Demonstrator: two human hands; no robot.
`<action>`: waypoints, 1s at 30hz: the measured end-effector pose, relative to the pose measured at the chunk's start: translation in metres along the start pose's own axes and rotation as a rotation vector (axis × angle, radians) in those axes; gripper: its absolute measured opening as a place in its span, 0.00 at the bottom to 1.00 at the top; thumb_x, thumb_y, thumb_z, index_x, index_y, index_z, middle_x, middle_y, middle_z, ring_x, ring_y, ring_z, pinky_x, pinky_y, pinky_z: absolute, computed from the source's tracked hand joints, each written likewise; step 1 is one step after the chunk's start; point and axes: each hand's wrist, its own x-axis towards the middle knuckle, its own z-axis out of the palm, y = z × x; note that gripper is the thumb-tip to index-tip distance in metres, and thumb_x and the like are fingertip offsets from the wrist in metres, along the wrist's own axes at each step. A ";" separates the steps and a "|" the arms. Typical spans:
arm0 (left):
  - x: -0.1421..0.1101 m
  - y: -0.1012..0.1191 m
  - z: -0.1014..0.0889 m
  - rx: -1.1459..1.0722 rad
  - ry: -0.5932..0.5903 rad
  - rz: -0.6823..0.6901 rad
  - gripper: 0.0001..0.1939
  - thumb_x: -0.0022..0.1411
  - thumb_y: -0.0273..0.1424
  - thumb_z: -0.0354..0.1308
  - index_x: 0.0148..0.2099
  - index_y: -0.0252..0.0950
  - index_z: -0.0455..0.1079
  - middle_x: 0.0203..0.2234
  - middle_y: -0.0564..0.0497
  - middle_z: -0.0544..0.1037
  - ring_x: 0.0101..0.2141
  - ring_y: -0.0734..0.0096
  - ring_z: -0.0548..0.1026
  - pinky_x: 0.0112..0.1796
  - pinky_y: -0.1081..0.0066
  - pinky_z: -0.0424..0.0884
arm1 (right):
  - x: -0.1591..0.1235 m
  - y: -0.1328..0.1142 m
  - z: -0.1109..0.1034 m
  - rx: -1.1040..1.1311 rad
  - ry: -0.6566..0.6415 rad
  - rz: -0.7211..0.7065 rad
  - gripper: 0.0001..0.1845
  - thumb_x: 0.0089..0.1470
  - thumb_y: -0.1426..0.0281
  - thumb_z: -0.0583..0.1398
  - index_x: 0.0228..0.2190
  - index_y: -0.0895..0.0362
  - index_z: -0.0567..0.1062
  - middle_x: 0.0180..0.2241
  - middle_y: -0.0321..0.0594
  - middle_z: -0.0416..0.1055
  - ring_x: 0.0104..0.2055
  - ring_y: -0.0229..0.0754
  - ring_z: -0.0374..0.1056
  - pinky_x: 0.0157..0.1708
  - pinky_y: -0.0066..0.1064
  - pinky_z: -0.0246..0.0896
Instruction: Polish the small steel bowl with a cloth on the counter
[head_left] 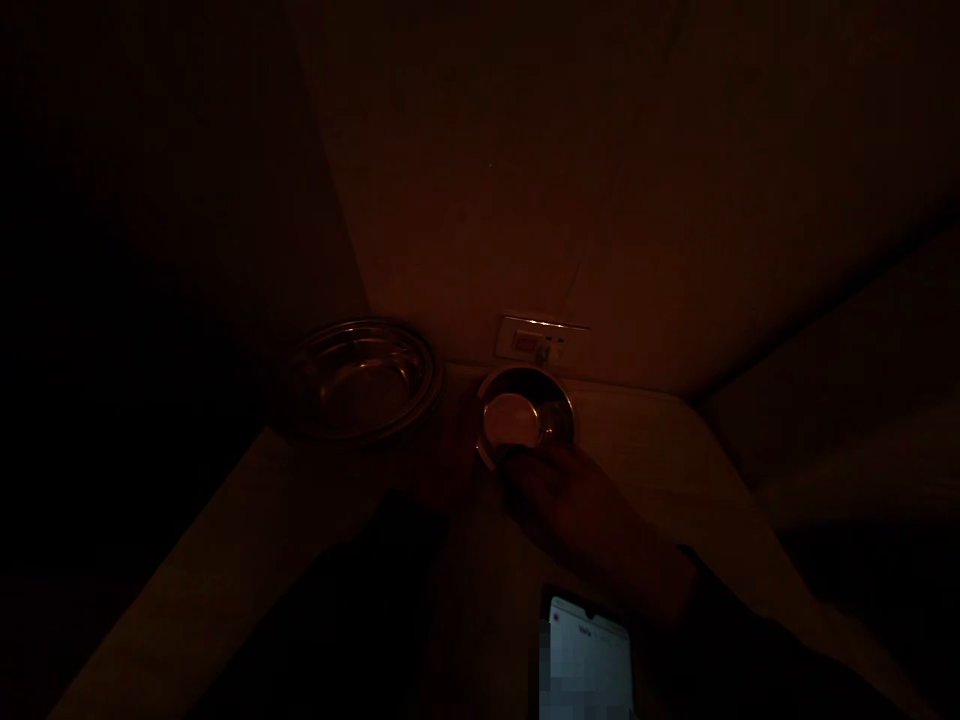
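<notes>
A small round metal bowl (514, 418) with a shiny rim stands on the pale tabletop near the wall. My right hand (559, 495) reaches in from the lower right, its fingers curled at the bowl's near rim. A dark patch lies under those fingertips, too dim to name. My left hand (448, 455) is a faint shape in shadow at the bowl's left side. It seems to grip the rim there, where the edge is partly covered; its separate fingers are lost in the dark.
A larger metal basin (367, 390) sits left of the bowl, by the wall corner. Behind the bowl is a wall socket plate (540, 340) with a switch. A lit phone (591, 660) lies at the near side, below my right wrist. The room is very dark.
</notes>
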 end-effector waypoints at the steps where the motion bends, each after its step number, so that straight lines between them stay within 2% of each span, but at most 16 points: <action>1: 0.000 -0.001 0.000 0.005 -0.002 -0.001 0.17 0.64 0.31 0.41 0.46 0.35 0.69 0.47 0.44 0.75 0.50 0.64 0.71 0.53 0.65 0.63 | 0.001 -0.001 0.000 0.017 0.016 0.006 0.16 0.57 0.75 0.55 0.48 0.63 0.68 0.43 0.50 0.72 0.44 0.50 0.64 0.44 0.43 0.60; 3: -0.001 -0.001 0.001 -0.002 -0.017 -0.012 0.17 0.64 0.31 0.40 0.47 0.34 0.68 0.48 0.42 0.74 0.51 0.63 0.70 0.54 0.63 0.61 | 0.001 -0.002 -0.001 0.031 0.028 0.007 0.17 0.58 0.75 0.55 0.49 0.63 0.67 0.44 0.50 0.72 0.45 0.49 0.64 0.45 0.44 0.59; 6: -0.003 0.001 0.001 -0.034 -0.015 -0.039 0.20 0.66 0.33 0.37 0.50 0.35 0.67 0.47 0.43 0.75 0.49 0.65 0.72 0.52 0.65 0.65 | -0.002 0.001 -0.009 0.035 -0.039 -0.014 0.17 0.57 0.77 0.54 0.49 0.60 0.69 0.44 0.48 0.72 0.47 0.48 0.63 0.47 0.43 0.57; 10: -0.004 0.003 0.003 -0.083 -0.008 -0.085 0.22 0.67 0.36 0.37 0.50 0.33 0.67 0.45 0.44 0.76 0.47 0.67 0.73 0.49 0.66 0.67 | -0.005 0.014 -0.025 0.057 -0.167 -0.005 0.12 0.55 0.78 0.55 0.41 0.57 0.74 0.40 0.45 0.74 0.46 0.47 0.64 0.47 0.42 0.55; 12: -0.005 0.004 0.004 -0.092 0.004 -0.107 0.22 0.67 0.37 0.37 0.49 0.33 0.68 0.45 0.44 0.76 0.46 0.66 0.73 0.49 0.66 0.67 | -0.004 0.014 -0.026 0.081 -0.182 0.002 0.10 0.55 0.78 0.56 0.38 0.57 0.74 0.38 0.44 0.74 0.45 0.46 0.65 0.46 0.41 0.55; 15: -0.005 0.007 0.004 -0.068 0.004 -0.118 0.21 0.67 0.35 0.37 0.50 0.33 0.67 0.45 0.44 0.76 0.45 0.67 0.74 0.48 0.67 0.67 | 0.002 0.002 -0.016 0.159 -0.094 0.037 0.09 0.57 0.76 0.55 0.39 0.58 0.73 0.38 0.42 0.73 0.42 0.44 0.64 0.45 0.38 0.56; 16: -0.006 0.008 0.003 -0.059 -0.007 -0.109 0.20 0.67 0.33 0.37 0.50 0.34 0.67 0.44 0.44 0.77 0.45 0.67 0.74 0.48 0.69 0.68 | 0.004 -0.003 -0.012 0.196 -0.029 0.088 0.08 0.57 0.76 0.55 0.39 0.58 0.72 0.37 0.42 0.73 0.41 0.44 0.64 0.45 0.37 0.57; 18: -0.007 0.010 0.002 -0.044 -0.028 -0.079 0.20 0.67 0.31 0.37 0.50 0.34 0.67 0.44 0.45 0.77 0.44 0.68 0.75 0.47 0.70 0.68 | 0.006 -0.010 -0.008 0.209 0.023 0.140 0.09 0.58 0.75 0.54 0.40 0.58 0.71 0.38 0.43 0.72 0.42 0.44 0.64 0.45 0.37 0.57; 23: -0.008 0.010 0.002 -0.020 -0.033 -0.036 0.19 0.66 0.30 0.37 0.49 0.35 0.68 0.44 0.44 0.77 0.46 0.67 0.74 0.47 0.70 0.68 | -0.001 0.001 -0.017 0.051 -0.126 0.086 0.05 0.55 0.76 0.56 0.35 0.59 0.71 0.36 0.44 0.72 0.41 0.47 0.65 0.43 0.41 0.57; 25: -0.008 0.010 0.003 -0.042 -0.033 -0.032 0.20 0.67 0.32 0.36 0.49 0.35 0.68 0.43 0.45 0.77 0.44 0.68 0.75 0.46 0.70 0.69 | -0.002 0.003 -0.018 0.051 -0.136 0.071 0.06 0.55 0.76 0.56 0.35 0.59 0.72 0.36 0.45 0.72 0.41 0.47 0.65 0.43 0.42 0.57; 28: -0.007 0.010 0.003 -0.071 -0.027 -0.053 0.21 0.68 0.35 0.35 0.48 0.35 0.68 0.41 0.46 0.78 0.42 0.68 0.75 0.45 0.69 0.69 | 0.003 -0.006 -0.011 0.223 -0.039 0.104 0.09 0.57 0.76 0.55 0.40 0.58 0.71 0.41 0.44 0.71 0.45 0.45 0.64 0.46 0.40 0.57; 30: -0.008 0.010 0.003 -0.071 -0.019 -0.079 0.20 0.67 0.35 0.36 0.47 0.35 0.68 0.41 0.46 0.77 0.41 0.68 0.75 0.45 0.68 0.69 | 0.006 -0.013 -0.007 0.295 0.069 0.168 0.09 0.58 0.76 0.54 0.40 0.59 0.70 0.41 0.44 0.71 0.45 0.45 0.63 0.47 0.39 0.58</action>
